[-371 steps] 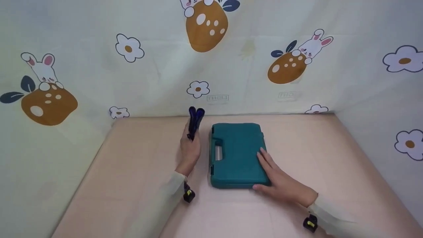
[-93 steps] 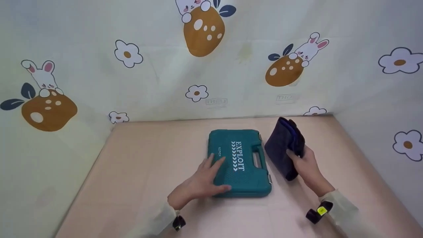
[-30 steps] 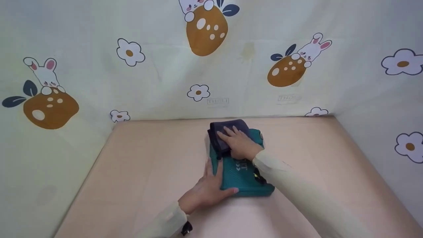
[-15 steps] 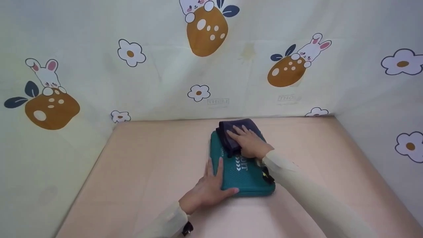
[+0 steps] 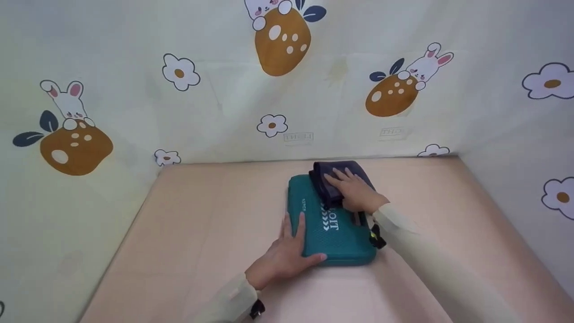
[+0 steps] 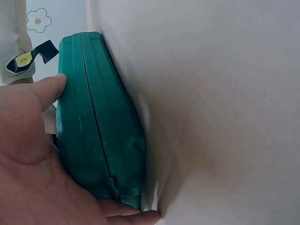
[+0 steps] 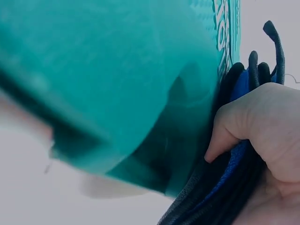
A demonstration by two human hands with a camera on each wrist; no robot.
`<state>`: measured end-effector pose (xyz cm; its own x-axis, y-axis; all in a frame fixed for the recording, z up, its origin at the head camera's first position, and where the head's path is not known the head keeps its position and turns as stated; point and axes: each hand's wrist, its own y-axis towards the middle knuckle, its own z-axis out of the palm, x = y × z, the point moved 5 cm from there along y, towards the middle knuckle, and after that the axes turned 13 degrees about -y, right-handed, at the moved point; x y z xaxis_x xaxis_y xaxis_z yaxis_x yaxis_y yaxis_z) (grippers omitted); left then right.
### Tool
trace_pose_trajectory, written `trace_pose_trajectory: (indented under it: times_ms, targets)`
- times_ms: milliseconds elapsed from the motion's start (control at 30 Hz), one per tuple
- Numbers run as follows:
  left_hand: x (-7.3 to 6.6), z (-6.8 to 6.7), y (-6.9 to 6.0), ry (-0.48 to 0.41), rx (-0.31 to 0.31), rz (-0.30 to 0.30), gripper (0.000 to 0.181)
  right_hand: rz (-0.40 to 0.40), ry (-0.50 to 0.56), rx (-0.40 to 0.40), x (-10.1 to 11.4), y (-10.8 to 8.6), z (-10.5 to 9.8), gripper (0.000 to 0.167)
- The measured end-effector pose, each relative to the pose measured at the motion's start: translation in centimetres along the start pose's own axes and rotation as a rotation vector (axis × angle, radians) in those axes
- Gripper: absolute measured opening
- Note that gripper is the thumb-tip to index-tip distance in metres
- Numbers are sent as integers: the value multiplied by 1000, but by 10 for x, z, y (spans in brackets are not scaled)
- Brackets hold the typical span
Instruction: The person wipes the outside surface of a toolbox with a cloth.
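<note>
A teal hard plastic case (image 5: 338, 244) lies flat on the table, white lettering on its upper face. My left hand (image 5: 287, 255) rests against its left side with fingers spread and thumb at the near edge; the left wrist view shows the palm beside the case's seam (image 6: 96, 117). On the far right part of the lid, my right hand (image 5: 356, 193) presses a folded dark navy cloth (image 5: 329, 179). Its fingers lie over the cloth while the thumb grips the folded edge, where blue layers of the cloth (image 7: 234, 161) show. The cloth hides part of the lettering and the far right corner.
The pale pink table covering (image 5: 202, 215) extends around the case. Behind and beside it rise fabric walls (image 5: 215, 103) printed with rabbits and flowers.
Over the last second my right hand slid the cloth rightward across the lid; my left hand stayed at the case. Three seconds ago the cloth was held right of the case. Earliest, the lid's lettering was hidden.
</note>
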<state>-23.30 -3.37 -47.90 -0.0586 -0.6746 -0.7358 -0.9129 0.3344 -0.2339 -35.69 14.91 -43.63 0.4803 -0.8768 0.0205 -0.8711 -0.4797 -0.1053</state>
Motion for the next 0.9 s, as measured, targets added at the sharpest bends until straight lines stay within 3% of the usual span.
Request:
trace_pose_trajectory:
  times_ms: [333,900]
  targets:
    - [-1,0,0,-13,-1,-6,114,22,19,5,-9,-3,2,85]
    - [1,0,1,-3,-17,35,114,30,12,12,-14,-7,3,83]
